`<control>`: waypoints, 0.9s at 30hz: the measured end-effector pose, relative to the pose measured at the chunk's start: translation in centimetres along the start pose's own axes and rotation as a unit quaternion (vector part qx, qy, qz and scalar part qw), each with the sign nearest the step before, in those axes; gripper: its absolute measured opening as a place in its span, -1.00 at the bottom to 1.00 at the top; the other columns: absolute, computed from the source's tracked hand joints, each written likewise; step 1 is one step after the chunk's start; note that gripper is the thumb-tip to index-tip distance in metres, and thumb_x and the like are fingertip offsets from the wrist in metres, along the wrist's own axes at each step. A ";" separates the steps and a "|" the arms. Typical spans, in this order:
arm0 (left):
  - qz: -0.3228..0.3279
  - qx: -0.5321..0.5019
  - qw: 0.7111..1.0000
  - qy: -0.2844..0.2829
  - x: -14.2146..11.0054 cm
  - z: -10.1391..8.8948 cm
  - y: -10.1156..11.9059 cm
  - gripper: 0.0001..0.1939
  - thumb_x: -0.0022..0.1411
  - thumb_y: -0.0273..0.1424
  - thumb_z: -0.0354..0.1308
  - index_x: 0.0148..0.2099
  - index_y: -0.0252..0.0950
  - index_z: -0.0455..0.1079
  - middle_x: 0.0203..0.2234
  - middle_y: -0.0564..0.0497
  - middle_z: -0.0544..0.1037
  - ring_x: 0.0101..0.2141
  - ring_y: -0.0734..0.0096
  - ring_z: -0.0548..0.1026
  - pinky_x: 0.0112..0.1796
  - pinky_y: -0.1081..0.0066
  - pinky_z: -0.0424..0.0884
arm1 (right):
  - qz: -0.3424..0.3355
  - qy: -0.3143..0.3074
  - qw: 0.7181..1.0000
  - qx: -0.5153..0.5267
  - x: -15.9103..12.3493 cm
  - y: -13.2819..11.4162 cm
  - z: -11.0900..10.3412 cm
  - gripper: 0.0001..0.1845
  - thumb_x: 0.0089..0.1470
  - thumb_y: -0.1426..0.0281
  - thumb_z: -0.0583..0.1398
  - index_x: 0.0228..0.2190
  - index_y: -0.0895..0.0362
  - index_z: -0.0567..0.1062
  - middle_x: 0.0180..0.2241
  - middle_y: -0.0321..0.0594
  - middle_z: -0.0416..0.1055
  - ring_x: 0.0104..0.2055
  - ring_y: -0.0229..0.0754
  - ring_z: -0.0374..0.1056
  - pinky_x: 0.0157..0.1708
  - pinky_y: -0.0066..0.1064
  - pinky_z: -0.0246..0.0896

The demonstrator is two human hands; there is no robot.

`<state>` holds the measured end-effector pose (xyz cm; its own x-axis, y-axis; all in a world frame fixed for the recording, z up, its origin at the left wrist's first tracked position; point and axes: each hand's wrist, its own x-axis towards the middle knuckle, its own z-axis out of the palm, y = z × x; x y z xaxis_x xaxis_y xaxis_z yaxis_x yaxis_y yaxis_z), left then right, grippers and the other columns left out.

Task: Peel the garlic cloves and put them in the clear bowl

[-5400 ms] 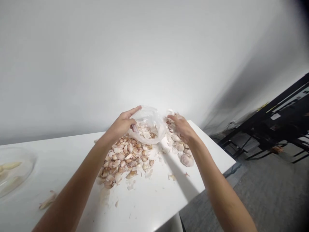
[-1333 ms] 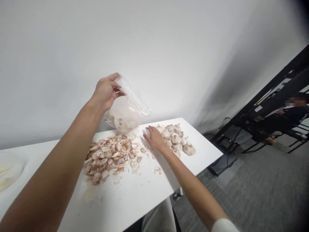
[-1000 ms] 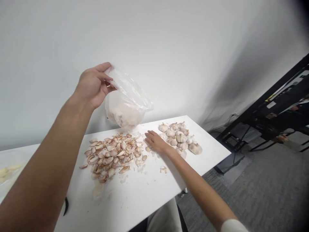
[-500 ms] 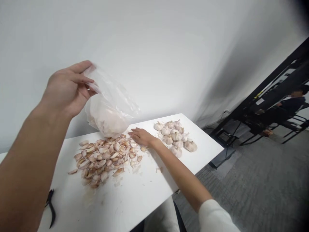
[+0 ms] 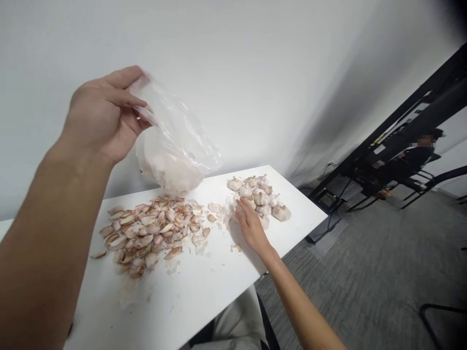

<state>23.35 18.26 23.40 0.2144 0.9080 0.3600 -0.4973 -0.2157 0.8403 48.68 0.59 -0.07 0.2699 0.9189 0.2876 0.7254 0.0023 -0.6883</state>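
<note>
I'm working my left hand (image 5: 100,114) as a pinch on the top of a clear plastic bag (image 5: 170,150), held above the garlic cloves (image 5: 146,233); my right hand (image 5: 251,226) lies open on the white table (image 5: 204,291), just beside the garlic bulbs (image 5: 257,197).

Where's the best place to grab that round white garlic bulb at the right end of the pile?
Grip the papery white garlic bulb around its widest middle, coming from the lower right, the open tabletop side. It sits at the outer edge of the pile of garlic bulbs, so fingers can wrap it there without pressing on its neighbours, and its rounded body offers a better hold than the narrow top.
</note>
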 end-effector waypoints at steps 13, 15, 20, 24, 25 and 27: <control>0.047 0.029 0.997 -0.047 0.2 -0.8 -0.3 -0.47 0.01 -0.79 0.08 -0.04 -0.29 0.56 -0.05 -0.03 0.61 -0.13 0.29 0.54 -0.42 0.46 0.49 | -0.017 -0.005 0.997 -0.071 2.2 0.9 0.6 -0.41 0.43 0.13 -0.06 0.29 0.21 0.32 0.38 0.07 0.14 0.44 0.06 0.02 0.40 -0.02 -0.05; 0.045 0.038 0.997 -0.052 0.0 -0.4 -0.2 -0.48 -0.01 -0.76 0.11 -0.08 -0.20 0.58 -0.05 0.01 0.62 -0.12 0.28 0.53 -0.43 0.45 0.51 | -0.019 -0.003 0.995 -0.098 3.8 0.3 1.9 -0.47 0.42 0.20 0.02 0.27 0.21 0.33 0.38 0.09 0.13 0.44 0.08 0.01 0.39 -0.01 -0.03; 0.040 0.029 0.998 -0.044 -0.5 -0.2 0.0 -0.48 -0.02 -0.78 0.12 -0.07 -0.24 0.57 -0.07 -0.01 0.60 -0.31 0.41 0.49 -0.49 0.50 0.49 | 0.004 0.009 0.988 -0.153 5.9 0.0 4.5 -0.54 0.29 0.25 0.25 0.16 0.11 0.40 0.24 -0.05 0.30 0.22 0.09 0.31 0.18 0.13 0.25; 0.033 0.027 0.998 -0.037 -0.6 -0.4 -0.5 -0.47 -0.02 -0.79 0.12 -0.04 -0.29 0.56 -0.08 -0.04 0.59 -0.36 0.45 0.46 -0.49 0.51 0.49 | 0.000 -0.017 0.986 -0.163 4.4 -0.1 5.1 -0.50 0.38 0.28 0.11 0.23 0.27 0.33 0.33 0.17 0.18 0.39 0.19 0.08 0.33 0.16 0.02; 0.032 0.030 0.998 -0.038 -0.5 -0.4 -0.7 -0.47 -0.01 -0.78 0.12 -0.03 -0.29 0.56 -0.08 -0.04 0.59 -0.36 0.44 0.46 -0.48 0.50 0.49 | -0.005 -0.028 0.986 -0.161 3.8 -0.3 5.1 -0.48 0.41 0.28 0.05 0.25 0.34 0.32 0.34 0.24 0.15 0.43 0.19 0.01 0.37 0.11 -0.05; 0.031 0.034 0.998 -0.037 -0.4 -0.3 -1.2 -0.46 -0.02 -0.78 0.12 -0.03 -0.28 0.56 -0.05 -0.03 0.58 -0.38 0.45 0.44 -0.49 0.50 0.49 | -0.020 -0.050 0.987 -0.154 2.7 -0.9 4.7 -0.42 0.43 0.24 -0.03 0.27 0.38 0.30 0.35 0.23 0.15 0.45 0.12 -0.03 0.41 -0.01 -0.07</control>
<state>23.57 18.26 22.16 0.2476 0.8642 0.4380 -0.4545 -0.2957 0.8402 45.74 4.90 -1.85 0.1841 0.9550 0.2324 0.8965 -0.0661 -0.4382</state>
